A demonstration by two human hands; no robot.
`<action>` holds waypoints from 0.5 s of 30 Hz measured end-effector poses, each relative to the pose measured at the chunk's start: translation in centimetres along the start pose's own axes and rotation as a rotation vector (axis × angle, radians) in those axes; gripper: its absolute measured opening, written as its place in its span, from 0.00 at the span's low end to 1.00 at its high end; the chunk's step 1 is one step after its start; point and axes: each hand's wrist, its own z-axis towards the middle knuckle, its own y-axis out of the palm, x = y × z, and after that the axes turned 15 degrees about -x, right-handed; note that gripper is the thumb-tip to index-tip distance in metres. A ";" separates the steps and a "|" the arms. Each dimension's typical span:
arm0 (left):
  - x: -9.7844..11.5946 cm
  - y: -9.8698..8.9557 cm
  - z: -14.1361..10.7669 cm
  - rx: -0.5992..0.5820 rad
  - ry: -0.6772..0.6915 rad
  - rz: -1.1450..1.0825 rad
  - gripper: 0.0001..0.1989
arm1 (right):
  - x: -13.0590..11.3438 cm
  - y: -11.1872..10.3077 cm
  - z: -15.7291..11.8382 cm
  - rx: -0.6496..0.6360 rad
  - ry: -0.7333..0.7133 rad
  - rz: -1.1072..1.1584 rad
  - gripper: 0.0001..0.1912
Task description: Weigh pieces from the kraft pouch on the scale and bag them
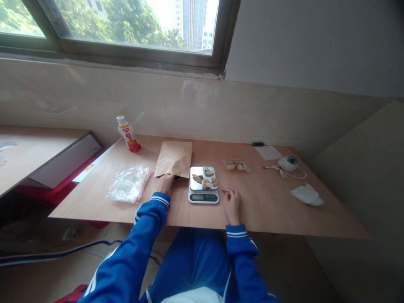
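Note:
My left hand [166,183] reaches into the mouth of a brown paper bag [174,158] lying on the table; its fingers are hidden inside. Right of the bag stands a white kitchen scale [203,198], with several dried, brownish mushroom-like pieces [206,184] on its metal plate. The display digits are too small to read. My right hand [232,204] rests on the table just right of the scale, fingers loosely curled in, and I see nothing in it. Beyond it lies a small clear packet [237,166] holding a few similar pale pieces.
Clear plastic bags [128,184] lie left of the paper bag, with a white-and-red bottle [128,134] behind them. To the right are a white dome camera with a cable [288,163], a crumpled white tissue [306,195], a paper sheet [269,152] and a green-handled tool [258,144].

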 end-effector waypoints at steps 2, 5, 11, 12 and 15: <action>-0.3 -1.0 -0.3 -0.004 0.027 0.069 0.10 | 0.0 0.0 0.0 -0.001 -0.001 -0.007 0.14; -0.7 -2.8 -0.4 0.003 0.095 0.152 0.11 | 0.0 0.1 0.1 -0.010 0.002 -0.028 0.15; -0.3 -6.6 0.4 0.002 0.260 0.231 0.13 | -0.1 0.0 0.1 -0.026 0.005 -0.041 0.15; -0.1 -7.1 0.4 -0.004 0.280 0.236 0.14 | -0.1 0.0 0.1 -0.025 0.004 -0.041 0.15; 0.1 -7.7 0.1 0.012 0.324 0.251 0.13 | 0.0 0.0 0.1 -0.020 0.004 -0.045 0.15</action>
